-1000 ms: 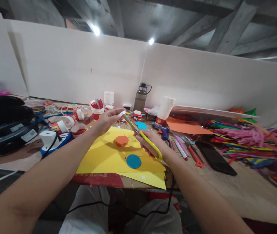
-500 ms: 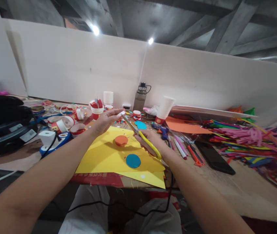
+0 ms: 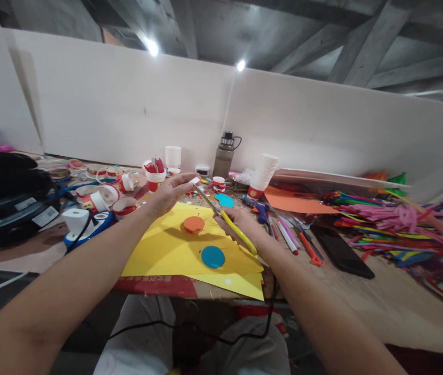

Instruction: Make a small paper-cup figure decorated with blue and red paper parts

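My left hand [image 3: 170,194] pinches a small white piece of paper [image 3: 194,180] at its fingertips. Yellow-handled scissors [image 3: 238,232] are in my right hand [image 3: 240,224], their blades pointing up and left to the white piece. Whether the blades are parted at the tip is too small to tell. Below both hands lie yellow paper sheets [image 3: 154,260]. On them rest an orange round piece [image 3: 193,224] and a blue paper disc [image 3: 213,257]. Beyond the scissors lies a light-blue cut shape [image 3: 225,200].
Paper cups [image 3: 263,177] stand stacked near a water bottle [image 3: 224,156]. To the right are markers [image 3: 289,236], a black phone [image 3: 342,251] and pipe cleaners [image 3: 396,219]. A blue glue gun [image 3: 260,210] lies behind my right hand. Cut cup pieces [image 3: 98,202] clutter the left.
Almost nothing differs. My left hand and the white piece hold nearly the same place at the scissor tips, with only a very slight shift of the view.
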The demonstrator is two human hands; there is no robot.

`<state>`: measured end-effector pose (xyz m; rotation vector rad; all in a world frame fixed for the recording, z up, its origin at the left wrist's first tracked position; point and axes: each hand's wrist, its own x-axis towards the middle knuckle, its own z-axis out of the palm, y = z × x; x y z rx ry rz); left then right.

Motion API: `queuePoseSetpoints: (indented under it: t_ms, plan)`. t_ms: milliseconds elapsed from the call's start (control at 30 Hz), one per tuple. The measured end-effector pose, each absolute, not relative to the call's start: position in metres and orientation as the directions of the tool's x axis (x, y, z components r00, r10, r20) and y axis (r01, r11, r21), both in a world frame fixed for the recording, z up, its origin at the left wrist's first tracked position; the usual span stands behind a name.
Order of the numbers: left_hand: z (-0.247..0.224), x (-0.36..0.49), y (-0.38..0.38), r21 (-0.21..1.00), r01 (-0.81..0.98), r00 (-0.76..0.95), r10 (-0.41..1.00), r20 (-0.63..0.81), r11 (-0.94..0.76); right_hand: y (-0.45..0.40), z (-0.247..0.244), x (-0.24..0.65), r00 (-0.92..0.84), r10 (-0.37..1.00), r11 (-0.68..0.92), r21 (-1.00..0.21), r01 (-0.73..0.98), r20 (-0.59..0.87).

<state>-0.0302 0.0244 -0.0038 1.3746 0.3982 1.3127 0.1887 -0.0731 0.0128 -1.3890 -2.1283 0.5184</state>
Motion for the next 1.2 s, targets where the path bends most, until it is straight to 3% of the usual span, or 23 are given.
queuePoseSetpoints:
  t_ms: [467, 600, 833, 1200]
  plan:
    - [0.001, -0.030, 0.020, 0.832, -0.483, 0.321, 0.829, 0.458, -0.273, -0.068, 0.013, 0.193, -0.406, 0.863, 0.505, -0.488, 0.712, 0.300]
    - [0.005, -0.032, 0.018, 0.818, -0.518, 0.293, 0.846, 0.446, -0.252, -0.071, 0.017, 0.198, -0.469, 0.833, 0.551, -0.517, 0.655, 0.294]
    - [0.005, -0.035, 0.020, 0.812, -0.533, 0.330, 0.826, 0.457, -0.236, -0.081, 0.022, 0.197, -0.407, 0.913, 0.295, -0.758, 0.582, 0.043]
    - [0.001, -0.030, 0.020, 0.834, -0.507, 0.352, 0.830, 0.432, -0.219, -0.085, 0.023, 0.191, -0.370, 0.929, 0.249, -0.761, 0.598, 0.014]
